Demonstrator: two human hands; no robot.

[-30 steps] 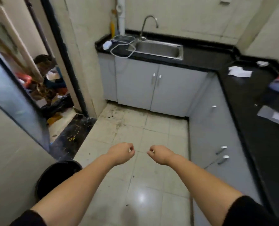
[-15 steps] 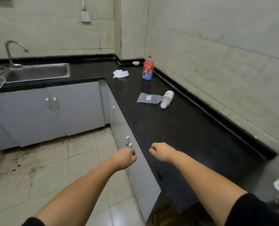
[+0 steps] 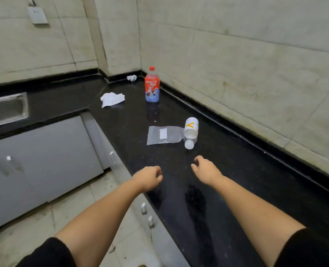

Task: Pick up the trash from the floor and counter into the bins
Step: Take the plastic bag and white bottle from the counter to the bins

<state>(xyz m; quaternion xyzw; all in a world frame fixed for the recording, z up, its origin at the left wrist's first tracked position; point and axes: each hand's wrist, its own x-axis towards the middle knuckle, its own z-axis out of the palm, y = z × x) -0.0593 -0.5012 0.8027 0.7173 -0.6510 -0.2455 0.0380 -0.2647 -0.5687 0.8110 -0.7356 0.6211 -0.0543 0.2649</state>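
Over the dark desk (image 3: 236,189), mid-frame, both my hands hover with nothing in them: left hand (image 3: 147,179) loosely curled, right hand (image 3: 206,170) half open, each grip released, I guess because I'm lining up for the closest trash. That's the white bottle (image 3: 191,130) lying on its side just above my right hand, long axis running up-frame, cap end pointing down toward me. It touches the flat clear bag (image 3: 164,134). Further up, the red bottle (image 3: 152,86) stands upright near the corner, crumpled paper (image 3: 112,99) left of it.
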